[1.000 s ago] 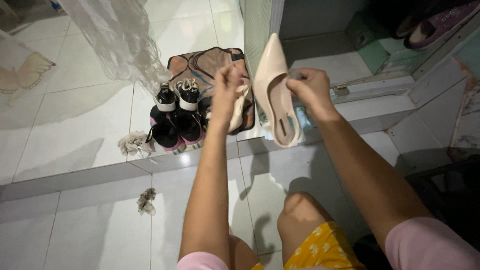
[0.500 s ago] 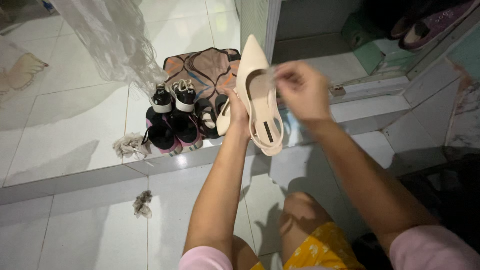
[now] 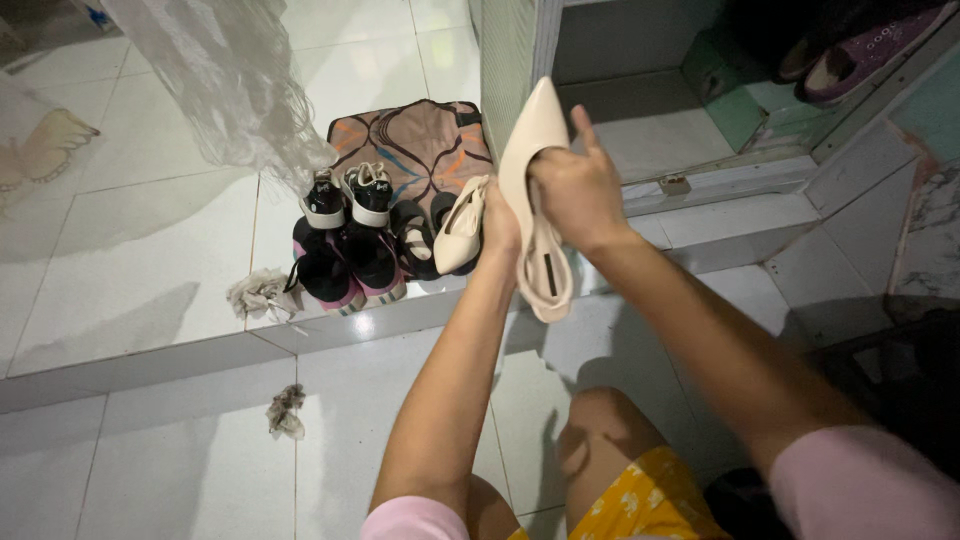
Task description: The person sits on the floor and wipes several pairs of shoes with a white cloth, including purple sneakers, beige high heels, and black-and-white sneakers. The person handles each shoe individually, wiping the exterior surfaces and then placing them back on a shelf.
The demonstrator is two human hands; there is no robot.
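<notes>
Cream pointed shoe (image 3: 535, 190) held in air above step edge, toe up, opening turned toward right hand (image 3: 575, 190), whose grip is closed on its side. Left hand (image 3: 497, 228) steadies from behind; its grip hidden, cannot tell. Matching shoe (image 3: 461, 228) rests on patterned mat (image 3: 420, 140), beside black sneakers (image 3: 345, 235).

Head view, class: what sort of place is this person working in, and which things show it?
Probably the entrance of a home. Black sneakers stand paired on a patterned mat atop a raised tiled step, a purple shoe sits on a low shelf, and both hands hold a cream pointed shoe.
</notes>
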